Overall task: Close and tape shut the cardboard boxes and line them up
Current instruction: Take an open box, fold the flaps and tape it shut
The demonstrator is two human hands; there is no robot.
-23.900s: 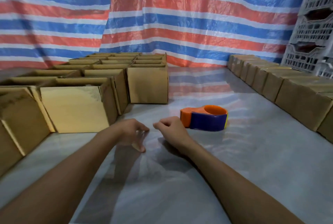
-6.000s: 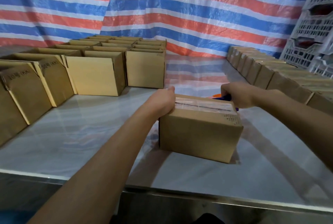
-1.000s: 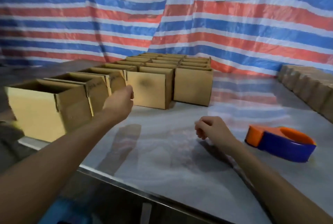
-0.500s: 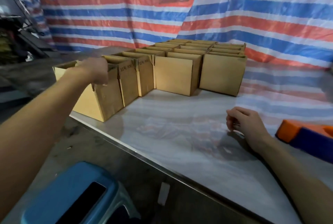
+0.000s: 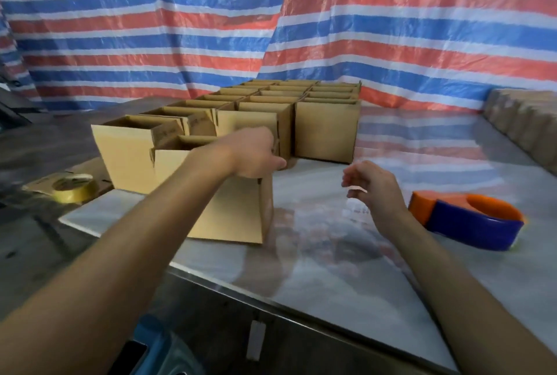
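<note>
Box [image 5: 229, 212]: open-topped, at the table's [image 5: 331, 269] left front.
Left hand [image 5: 256, 154]: you grip its top right corner.
Right hand [image 5: 370, 184]: yours hovers above the table, fingers loosely curled, empty.
Dispenser [image 5: 470, 221]: on the table, just right of that hand.

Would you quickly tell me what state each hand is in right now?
Left hand: grips the top edge of an open cardboard box.
Right hand: open, holding nothing, near the tape dispenser.
</note>
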